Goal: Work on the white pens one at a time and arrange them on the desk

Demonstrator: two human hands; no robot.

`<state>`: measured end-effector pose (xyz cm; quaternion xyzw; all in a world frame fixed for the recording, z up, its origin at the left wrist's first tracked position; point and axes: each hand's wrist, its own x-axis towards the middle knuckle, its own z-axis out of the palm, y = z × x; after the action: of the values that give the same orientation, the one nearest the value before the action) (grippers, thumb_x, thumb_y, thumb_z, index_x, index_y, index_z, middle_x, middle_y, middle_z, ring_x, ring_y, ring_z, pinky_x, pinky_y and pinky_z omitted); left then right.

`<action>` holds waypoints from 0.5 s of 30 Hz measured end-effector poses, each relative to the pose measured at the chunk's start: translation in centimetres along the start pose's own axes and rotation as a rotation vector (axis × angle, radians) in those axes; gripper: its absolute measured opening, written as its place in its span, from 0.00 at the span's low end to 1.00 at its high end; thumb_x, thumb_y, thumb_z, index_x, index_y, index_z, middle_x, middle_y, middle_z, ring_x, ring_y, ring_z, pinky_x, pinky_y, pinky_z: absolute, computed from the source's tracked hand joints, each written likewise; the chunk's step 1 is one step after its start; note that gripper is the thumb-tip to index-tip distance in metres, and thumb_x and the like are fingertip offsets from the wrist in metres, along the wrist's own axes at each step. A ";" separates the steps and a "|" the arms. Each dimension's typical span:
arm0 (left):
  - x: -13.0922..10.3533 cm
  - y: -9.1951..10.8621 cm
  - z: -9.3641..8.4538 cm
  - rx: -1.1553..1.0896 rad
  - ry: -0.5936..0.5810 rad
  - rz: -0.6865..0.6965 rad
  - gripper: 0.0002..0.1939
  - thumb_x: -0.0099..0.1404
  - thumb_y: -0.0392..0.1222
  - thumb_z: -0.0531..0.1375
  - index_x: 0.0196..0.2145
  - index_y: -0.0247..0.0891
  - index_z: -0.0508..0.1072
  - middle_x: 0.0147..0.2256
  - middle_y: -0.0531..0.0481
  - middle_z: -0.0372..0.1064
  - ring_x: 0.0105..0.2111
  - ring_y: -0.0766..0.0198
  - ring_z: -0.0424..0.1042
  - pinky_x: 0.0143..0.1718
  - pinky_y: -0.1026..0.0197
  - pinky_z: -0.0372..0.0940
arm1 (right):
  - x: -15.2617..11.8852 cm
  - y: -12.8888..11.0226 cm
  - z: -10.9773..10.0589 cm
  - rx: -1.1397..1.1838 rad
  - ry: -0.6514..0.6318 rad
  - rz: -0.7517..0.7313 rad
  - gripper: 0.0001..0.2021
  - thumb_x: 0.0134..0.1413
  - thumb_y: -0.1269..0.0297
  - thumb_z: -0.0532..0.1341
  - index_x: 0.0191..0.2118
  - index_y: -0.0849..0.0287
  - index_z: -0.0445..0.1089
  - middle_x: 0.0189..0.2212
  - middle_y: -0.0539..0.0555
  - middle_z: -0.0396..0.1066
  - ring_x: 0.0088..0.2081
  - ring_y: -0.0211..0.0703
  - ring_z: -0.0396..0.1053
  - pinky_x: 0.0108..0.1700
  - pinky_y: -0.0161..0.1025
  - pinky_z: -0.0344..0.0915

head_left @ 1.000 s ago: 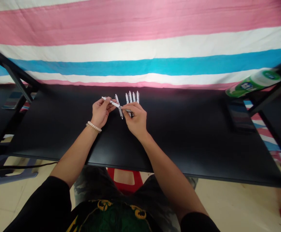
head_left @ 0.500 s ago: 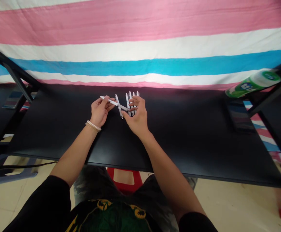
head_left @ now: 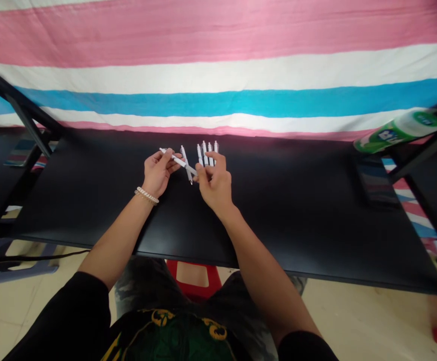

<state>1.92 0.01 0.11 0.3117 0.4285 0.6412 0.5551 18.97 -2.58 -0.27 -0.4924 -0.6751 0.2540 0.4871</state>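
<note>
A white pen (head_left: 180,162) is held slantwise above the black table (head_left: 293,210). My left hand (head_left: 157,173) pinches its upper left end between thumb and fingers. At the lower right end, my right hand (head_left: 215,185) has closed thumb and fingers on the tip, which they hide. Beneath the held pen lies another white pen (head_left: 187,171) on the tabletop. Several more white pens (head_left: 204,150) lie side by side just beyond my right hand, their lower ends covered by its fingers.
A green and white canister (head_left: 397,131) is at the right by the black frame. Below it lies a dark, flat, phone-like object (head_left: 377,183). A striped cloth (head_left: 218,75) hangs along the table's far edge. A red stool (head_left: 195,281) shows under the near edge.
My right thumb and fingers have closed on the lower end of the held pen, where they were spread apart before. My left hand keeps its grip.
</note>
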 end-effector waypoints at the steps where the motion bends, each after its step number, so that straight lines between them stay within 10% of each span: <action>1: 0.0 0.0 0.0 0.002 0.001 -0.004 0.13 0.61 0.47 0.70 0.32 0.36 0.75 0.34 0.45 0.79 0.35 0.62 0.80 0.41 0.60 0.75 | 0.0 0.0 0.0 0.004 0.010 0.024 0.20 0.65 0.57 0.58 0.59 0.53 0.56 0.29 0.47 0.73 0.29 0.40 0.71 0.36 0.42 0.70; 8: 0.2 0.0 -0.1 -0.020 0.018 0.006 0.11 0.62 0.46 0.69 0.33 0.36 0.75 0.34 0.45 0.79 0.37 0.62 0.80 0.42 0.61 0.74 | 0.1 0.1 0.0 -0.014 0.061 -0.152 0.33 0.54 0.62 0.66 0.62 0.50 0.53 0.57 0.60 0.61 0.51 0.51 0.68 0.46 0.50 0.74; 15: 0.1 0.1 0.1 -0.007 0.040 -0.016 0.10 0.63 0.45 0.68 0.33 0.37 0.75 0.34 0.45 0.79 0.37 0.62 0.80 0.43 0.59 0.74 | 0.0 0.1 -0.3 -0.087 0.030 -0.218 0.29 0.58 0.65 0.62 0.63 0.48 0.54 0.55 0.59 0.65 0.54 0.55 0.67 0.53 0.56 0.72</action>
<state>1.98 0.11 0.21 0.2935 0.4395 0.6443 0.5528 19.33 -2.61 -0.24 -0.4406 -0.7277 0.1627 0.4999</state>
